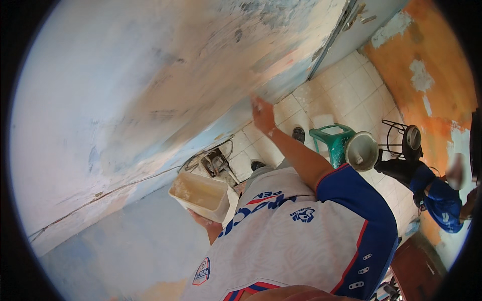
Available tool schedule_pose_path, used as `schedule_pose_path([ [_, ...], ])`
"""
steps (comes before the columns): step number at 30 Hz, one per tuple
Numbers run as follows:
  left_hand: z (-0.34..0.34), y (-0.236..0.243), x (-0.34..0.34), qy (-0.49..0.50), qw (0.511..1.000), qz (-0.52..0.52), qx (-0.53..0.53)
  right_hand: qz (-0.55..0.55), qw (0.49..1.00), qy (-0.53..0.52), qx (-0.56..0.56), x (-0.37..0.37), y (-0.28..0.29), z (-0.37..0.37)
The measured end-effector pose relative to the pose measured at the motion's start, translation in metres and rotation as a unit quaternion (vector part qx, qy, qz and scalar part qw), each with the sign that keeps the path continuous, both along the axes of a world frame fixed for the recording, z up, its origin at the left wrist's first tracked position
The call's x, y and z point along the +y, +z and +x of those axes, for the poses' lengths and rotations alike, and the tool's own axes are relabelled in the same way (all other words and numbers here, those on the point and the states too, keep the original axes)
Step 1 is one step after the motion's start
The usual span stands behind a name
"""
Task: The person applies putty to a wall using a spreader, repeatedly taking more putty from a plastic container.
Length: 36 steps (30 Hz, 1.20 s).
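Note:
My right hand (262, 114) reaches out at arm's length and presses against the worn, pale blue and peach wall (150, 90), close to its lower edge. Something whitish shows at the fingertips, but I cannot tell whether the hand holds anything. My left hand (203, 219) grips from below a white rectangular plastic tub (198, 193), held close to my chest. The tub is open on top and its inside is smeared with a beige paste. My white and blue shirt fills the lower middle of the view.
A green plastic stool (331, 141) and a white bucket (361, 150) stand on the white tiled floor (346, 90). A black wire stand (401, 136) is beside them. Another person in blue (439, 203) crouches near the orange wall (432, 65). A broken hole with rubble (213, 163) gapes at the wall's base.

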<state>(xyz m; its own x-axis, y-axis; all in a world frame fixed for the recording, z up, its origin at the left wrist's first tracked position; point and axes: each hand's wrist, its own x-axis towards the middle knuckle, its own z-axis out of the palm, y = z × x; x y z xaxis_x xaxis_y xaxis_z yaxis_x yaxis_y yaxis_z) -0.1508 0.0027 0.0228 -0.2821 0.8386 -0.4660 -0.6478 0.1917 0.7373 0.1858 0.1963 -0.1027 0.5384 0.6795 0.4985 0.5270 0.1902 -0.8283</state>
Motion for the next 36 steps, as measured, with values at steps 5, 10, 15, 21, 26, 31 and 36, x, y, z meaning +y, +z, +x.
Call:
schedule_pose_path([
  [5,-0.082,-0.018,-0.007,0.001,0.999,-0.007,-0.037,-0.118,0.977,-0.052,0.169,-0.010,0.008,-0.009],
  [10,-0.141,-0.018,-0.014,-0.025,0.998,0.035,-0.043,0.014,0.950,-0.285,0.128,0.018,0.020,0.160],
  [15,-0.177,-0.015,-0.034,-0.011,0.999,0.017,-0.034,-0.066,0.967,-0.243,0.036,0.055,0.026,0.158],
  [21,-0.184,-0.017,-0.026,-0.055,0.996,-0.025,-0.065,-0.062,0.986,-0.114,0.107,0.029,0.030,-0.073],
  [26,-0.158,-0.030,-0.017,-0.033,0.998,-0.002,-0.057,-0.107,0.986,0.000,0.130,-0.030,0.022,-0.074],
  [31,-0.101,-0.011,-0.005,-0.018,0.999,0.028,-0.033,-0.034,0.943,-0.314,0.103,0.010,0.008,0.167],
  [36,-0.056,-0.002,0.004,-0.013,0.999,-0.003,-0.052,0.062,0.938,-0.293,0.177,0.054,0.026,0.295],
])
